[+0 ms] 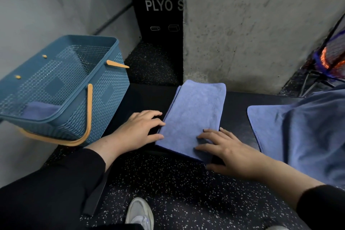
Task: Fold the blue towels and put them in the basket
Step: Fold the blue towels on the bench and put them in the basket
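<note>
Scanning left to right from my end. The basket (61, 84) sits at the left end of the table (145, 95), tilted toward me, and a folded blue towel (40, 111) already lies in its near corner, so I count at least one as done.

The left hand (138, 130) rests flat with fingers spread, fingertips at the left edge of the folded towel (194, 115) in the middle of the table. The right hand (229, 149) is also spread, fingers pressing on that towel's near right corner. Neither hand pinches anything. I'd judge this one is folded or one fold short, and it has yet to go in the basket.

Further right, the unfolded towels (291, 132) lie on the table, at least two, draping off the near edge. Those are left to do.

Readable text: "PLYO S" in white on the black box (158, 5) behind, the rest cut off by the concrete pillar (252, 24), with two small box icons below.
</note>
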The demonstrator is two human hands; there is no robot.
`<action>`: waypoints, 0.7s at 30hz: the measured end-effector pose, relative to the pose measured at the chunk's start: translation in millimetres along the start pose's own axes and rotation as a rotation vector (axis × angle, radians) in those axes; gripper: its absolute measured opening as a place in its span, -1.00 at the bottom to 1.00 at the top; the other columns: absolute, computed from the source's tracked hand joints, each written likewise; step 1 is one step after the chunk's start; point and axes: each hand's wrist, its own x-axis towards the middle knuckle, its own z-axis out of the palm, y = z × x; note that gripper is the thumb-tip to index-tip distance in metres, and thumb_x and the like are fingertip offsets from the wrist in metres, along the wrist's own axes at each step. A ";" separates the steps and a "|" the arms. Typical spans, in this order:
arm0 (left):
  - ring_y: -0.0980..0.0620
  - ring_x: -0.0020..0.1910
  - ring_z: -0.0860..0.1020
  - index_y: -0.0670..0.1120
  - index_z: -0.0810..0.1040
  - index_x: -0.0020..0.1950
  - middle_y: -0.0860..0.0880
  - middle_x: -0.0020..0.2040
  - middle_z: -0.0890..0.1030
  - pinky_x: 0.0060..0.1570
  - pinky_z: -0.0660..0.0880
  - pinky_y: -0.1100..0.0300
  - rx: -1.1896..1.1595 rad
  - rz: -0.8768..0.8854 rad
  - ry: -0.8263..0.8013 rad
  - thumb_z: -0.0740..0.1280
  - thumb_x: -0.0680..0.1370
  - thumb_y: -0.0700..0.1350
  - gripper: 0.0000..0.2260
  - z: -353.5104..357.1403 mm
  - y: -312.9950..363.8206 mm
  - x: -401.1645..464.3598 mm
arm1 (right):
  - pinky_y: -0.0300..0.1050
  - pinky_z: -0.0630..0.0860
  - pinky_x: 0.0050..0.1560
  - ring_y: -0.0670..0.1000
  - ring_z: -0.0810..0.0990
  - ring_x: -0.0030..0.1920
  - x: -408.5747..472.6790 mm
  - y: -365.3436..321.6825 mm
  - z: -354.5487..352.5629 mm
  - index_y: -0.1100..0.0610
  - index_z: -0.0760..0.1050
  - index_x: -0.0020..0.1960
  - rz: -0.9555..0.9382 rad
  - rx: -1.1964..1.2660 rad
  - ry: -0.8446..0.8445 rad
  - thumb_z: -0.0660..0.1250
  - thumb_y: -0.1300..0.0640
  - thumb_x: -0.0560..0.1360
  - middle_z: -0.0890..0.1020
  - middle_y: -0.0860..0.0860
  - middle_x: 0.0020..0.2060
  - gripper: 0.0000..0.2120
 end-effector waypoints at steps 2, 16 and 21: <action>0.14 0.54 0.17 0.16 0.48 0.40 0.13 0.53 0.29 0.52 0.11 0.06 0.024 0.044 0.019 0.33 0.59 0.18 -0.61 -1.2 1.1 -3.5 | 0.12 0.03 0.54 -0.05 0.12 0.57 -0.8 -0.7 2.5 -0.20 0.31 0.43 -0.006 -0.046 0.033 0.22 -0.25 0.49 0.27 -0.14 0.46 -0.48; 0.09 0.47 0.36 0.05 0.61 0.21 0.11 0.44 0.47 0.43 0.22 0.12 0.034 0.205 0.116 0.39 0.56 0.01 -0.76 7.5 32.8 -1.5 | -0.10 0.44 -0.29 -0.04 0.53 -0.31 -1.8 -14.1 -23.4 -0.06 0.40 -0.02 0.427 0.483 0.291 0.17 -0.09 0.65 0.59 -0.02 -0.33 -0.86; 0.13 0.17 0.55 -0.03 0.64 0.05 0.06 0.08 0.67 0.24 0.43 0.15 -0.280 0.075 0.081 0.26 0.55 0.19 -0.66 -10.4 45.0 -3.2 | -0.05 0.47 -0.15 -0.05 0.52 -0.27 -8.2 -5.6 -32.4 -0.05 0.37 -0.11 0.429 0.554 0.346 0.19 -0.09 0.64 0.57 -0.03 -0.32 -0.81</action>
